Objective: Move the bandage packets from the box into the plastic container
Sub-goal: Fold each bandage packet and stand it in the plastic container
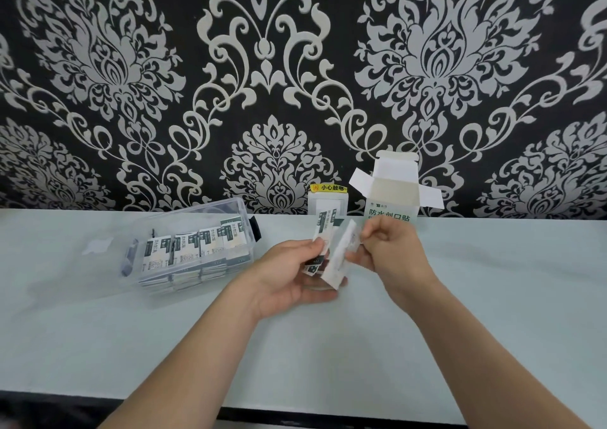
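Note:
A white bandage box (392,195) stands upright at the back of the table by the wall, its top flaps open. A clear plastic container (190,248) lies to the left, holding several rows of dark-and-white bandage packets (193,248). Above the table's middle, my left hand (292,280) grips a small stack of bandage packets (323,231). My right hand (391,248) pinches the top of a white packet (340,257) that leans away from that stack. Both hands hover in front of the box, to the right of the container.
A pale table (328,346) ends at a dark front edge. A white wall socket (327,202) with a yellow warning label sits behind the hands. The container's clear lid (98,246) lies flat to its left. Patterned black-and-silver wallpaper covers the wall.

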### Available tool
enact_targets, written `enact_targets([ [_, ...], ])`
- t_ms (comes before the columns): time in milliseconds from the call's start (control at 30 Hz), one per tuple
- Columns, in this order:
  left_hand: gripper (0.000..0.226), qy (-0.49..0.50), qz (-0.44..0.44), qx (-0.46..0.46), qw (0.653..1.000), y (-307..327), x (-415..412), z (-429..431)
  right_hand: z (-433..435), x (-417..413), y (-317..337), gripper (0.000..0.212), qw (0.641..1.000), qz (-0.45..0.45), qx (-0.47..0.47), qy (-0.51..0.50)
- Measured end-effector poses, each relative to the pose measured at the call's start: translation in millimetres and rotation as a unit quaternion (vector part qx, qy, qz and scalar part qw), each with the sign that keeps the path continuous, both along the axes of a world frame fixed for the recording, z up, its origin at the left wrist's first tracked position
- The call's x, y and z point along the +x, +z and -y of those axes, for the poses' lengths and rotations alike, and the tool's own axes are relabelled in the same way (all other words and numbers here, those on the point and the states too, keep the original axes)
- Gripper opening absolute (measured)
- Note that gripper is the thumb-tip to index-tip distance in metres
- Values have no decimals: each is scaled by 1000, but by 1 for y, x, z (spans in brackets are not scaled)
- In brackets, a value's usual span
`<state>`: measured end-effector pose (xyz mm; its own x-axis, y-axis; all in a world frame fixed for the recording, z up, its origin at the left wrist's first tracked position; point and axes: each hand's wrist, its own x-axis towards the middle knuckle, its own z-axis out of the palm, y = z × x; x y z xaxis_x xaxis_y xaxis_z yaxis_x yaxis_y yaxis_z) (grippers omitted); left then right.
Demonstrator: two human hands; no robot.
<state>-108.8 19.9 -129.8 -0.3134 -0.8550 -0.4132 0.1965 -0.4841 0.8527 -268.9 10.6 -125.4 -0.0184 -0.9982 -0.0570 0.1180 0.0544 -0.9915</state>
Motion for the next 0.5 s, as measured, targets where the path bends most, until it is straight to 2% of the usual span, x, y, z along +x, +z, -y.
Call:
enact_targets([
  [133,30,-48,-27,3,998,1,-8,-6,0,10,-1,32,999,10,-15,-30],
  [233,13,-26,-14,-21,999,-1,-12,-3,1,13,1,32,998,34,-13,-50],
  [300,4,18,7,-43,999,-3,-14,0,0,14,4,24,995,93,6,-48],
  [367,12,63,96,-102,988,-3,-16,3,1,11,7,10,985,160,54,-36],
  [400,17,80,162,-146,973,-3,-16,5,1,8,8,16,982,167,79,-28],
  [467,26,91,285,-241,923,-3,-13,8,2,1,10,29,988,116,101,-4],
  [500,28,88,333,-282,896,-1,-10,10,2,-1,10,28,993,70,93,13],
])
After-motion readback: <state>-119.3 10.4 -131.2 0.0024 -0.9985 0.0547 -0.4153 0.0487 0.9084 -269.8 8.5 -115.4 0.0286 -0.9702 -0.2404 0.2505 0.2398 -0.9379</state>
